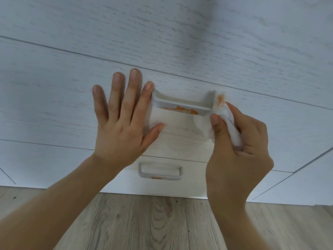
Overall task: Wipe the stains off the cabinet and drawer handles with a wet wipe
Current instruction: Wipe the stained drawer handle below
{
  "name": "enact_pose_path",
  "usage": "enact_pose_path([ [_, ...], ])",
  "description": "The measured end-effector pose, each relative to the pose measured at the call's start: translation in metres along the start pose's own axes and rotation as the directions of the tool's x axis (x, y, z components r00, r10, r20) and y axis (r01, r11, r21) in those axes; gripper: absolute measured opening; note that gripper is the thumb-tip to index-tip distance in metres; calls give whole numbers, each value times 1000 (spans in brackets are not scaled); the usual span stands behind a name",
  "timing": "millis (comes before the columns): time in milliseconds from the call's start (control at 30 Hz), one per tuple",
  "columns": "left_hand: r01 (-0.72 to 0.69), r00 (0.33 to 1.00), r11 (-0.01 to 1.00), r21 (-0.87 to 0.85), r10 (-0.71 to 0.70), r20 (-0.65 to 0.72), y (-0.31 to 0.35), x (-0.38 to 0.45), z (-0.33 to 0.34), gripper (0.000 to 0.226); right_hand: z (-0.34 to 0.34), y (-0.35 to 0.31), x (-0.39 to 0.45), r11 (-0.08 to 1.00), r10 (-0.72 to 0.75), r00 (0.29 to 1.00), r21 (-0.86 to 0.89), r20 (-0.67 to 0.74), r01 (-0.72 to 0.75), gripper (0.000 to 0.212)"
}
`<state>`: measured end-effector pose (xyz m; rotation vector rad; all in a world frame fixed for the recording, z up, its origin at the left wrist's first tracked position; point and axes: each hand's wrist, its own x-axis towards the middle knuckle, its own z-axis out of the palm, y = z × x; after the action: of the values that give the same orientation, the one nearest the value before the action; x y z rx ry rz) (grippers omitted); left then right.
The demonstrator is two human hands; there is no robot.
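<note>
Nearest the camera, above the wooden floor [144,222], the lower handle [159,173] is seen with an orange smear along its underside, not yet reached. Further in, the wet wipe [223,123] is pinched between thumb and curled fingers of the right hand [239,152] and held against the right end of the upper handle [182,105]; orange is already carried on its tip. The left hand [122,120] is laid flat and spread on the drawer front [54,105], its forefinger touching the handle's left end. An orange stain [183,110] is left along the bar. If the soiled patch is dragged back across, the stain is likely smeared onto the pale panel; a fresh fold is probably needed.
</note>
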<state>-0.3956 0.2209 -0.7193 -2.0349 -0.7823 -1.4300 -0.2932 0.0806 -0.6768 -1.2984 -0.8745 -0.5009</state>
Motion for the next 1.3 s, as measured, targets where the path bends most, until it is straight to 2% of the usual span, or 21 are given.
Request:
enact_pose_path([
  [67,3,1000,1000,-2,-3,-3,1,0,1,70,-2,2,-2,997,-64,998,-34,8,64,28],
  [200,0,1000,1000,0,0,-6,1,-1,2,71,-7,6,-1,995,-92,996,-39,-12,91,26],
  [333,3,1000,1000,-7,-3,4,1,0,0,70,-1,6,1,1000,-5,998,-27,64,7,31],
  [500,10,1000,1000,-19,-9,11,1,0,-1,70,0,3,5,990,107,989,77,106,-116,23],
  [600,7,1000,1000,-16,-6,20,1,0,-2,70,-1,3,5,999,36,994,14,102,-38,23],
  [733,6,1000,1000,-12,-5,19,1,-1,-1,70,-5,4,1,965,-174,981,-183,80,187,21],
  [833,2,1000,1000,-9,-2,13,0,0,0,70,-4,7,5,986,-93,993,-130,71,101,23],
  [967,7,1000,1000,-9,-7,2,1,0,0,70,-5,6,6,979,-136,985,-138,103,150,18],
  [1067,8,1000,1000,-5,-8,6,1,1,0,70,-4,6,6,994,-74,992,-73,97,81,21],
  [1167,11,1000,1000,-15,-11,11,1,0,-1,71,-7,4,5,992,-103,990,-68,100,111,19],
  [1300,3,1000,1000,0,-3,17,0,0,-1,72,-5,4,3,1000,1,999,2,54,-1,22],
])
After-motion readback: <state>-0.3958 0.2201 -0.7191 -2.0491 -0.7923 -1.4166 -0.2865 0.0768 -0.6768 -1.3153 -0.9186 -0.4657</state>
